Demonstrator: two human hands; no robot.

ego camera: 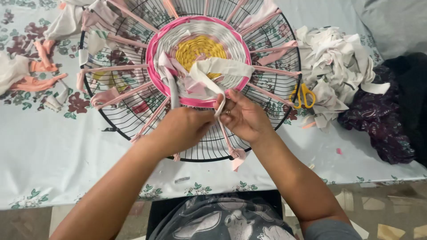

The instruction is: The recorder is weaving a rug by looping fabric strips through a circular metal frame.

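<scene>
right hand point(242, 116) pinches a white fabric strip point(218, 71) at the near edge of the round woven mat point(200, 49) on the black wire fan guard point(133, 120). left hand point(182, 129) grip closed on a grey strip point(172, 89) beside it. best to keep the strip flat and snug between the pink spokes point(271, 95). yellow scissors point(303, 95) and a scrap pile point(333, 66) lie right on the counter point(53, 151); loose ends crowd the working spot.
</scene>
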